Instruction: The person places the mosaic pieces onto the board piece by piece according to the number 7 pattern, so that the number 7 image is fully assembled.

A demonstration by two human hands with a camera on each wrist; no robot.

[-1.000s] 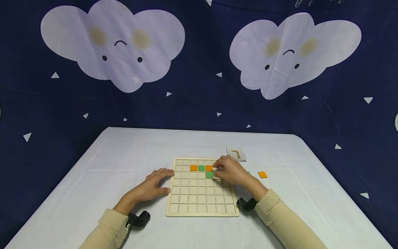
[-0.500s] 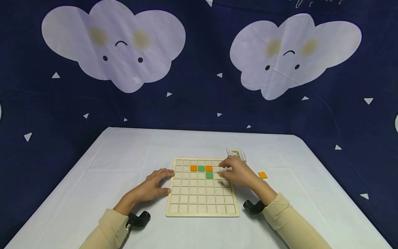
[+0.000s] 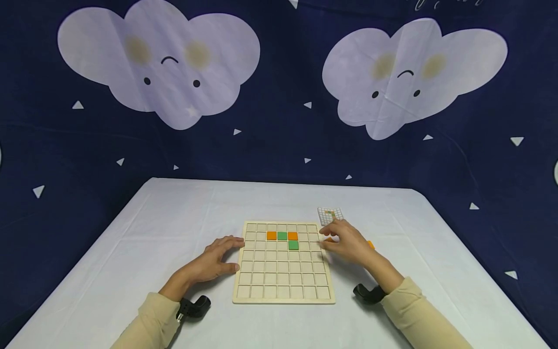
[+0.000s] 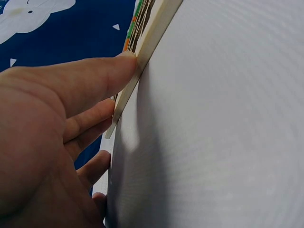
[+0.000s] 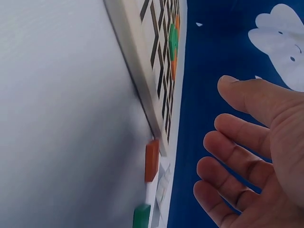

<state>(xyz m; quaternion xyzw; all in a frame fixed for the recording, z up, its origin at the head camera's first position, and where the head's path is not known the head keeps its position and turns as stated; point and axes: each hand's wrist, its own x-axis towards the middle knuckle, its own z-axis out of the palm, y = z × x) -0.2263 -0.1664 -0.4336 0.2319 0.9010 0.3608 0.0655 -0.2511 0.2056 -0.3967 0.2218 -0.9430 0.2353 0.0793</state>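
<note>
A pale wooden grid board (image 3: 283, 280) lies on the white table. Set into its squares are two orange tiles (image 3: 271, 236) with a green tile (image 3: 282, 236) between them, and one more green tile (image 3: 293, 245) below the right orange one. My left hand (image 3: 210, 261) rests with thumb and fingertips against the board's left edge. Over the right edge is my right hand (image 3: 346, 242), fingers loosely bent and holding nothing. Below it, a loose orange tile (image 5: 151, 160) lies beside the board, and a loose green tile (image 5: 141, 216) is farther along.
A small grid-patterned card (image 3: 330, 214) lies behind the board's far right corner. Another orange tile (image 3: 371, 244) shows partly behind my right hand. A dark blue cloth with clouds (image 3: 279, 155) hangs behind the table.
My right hand has moved right, off the board's tiles and out to its right edge. The placed tiles are left uncovered. My left hand has stayed still.
</note>
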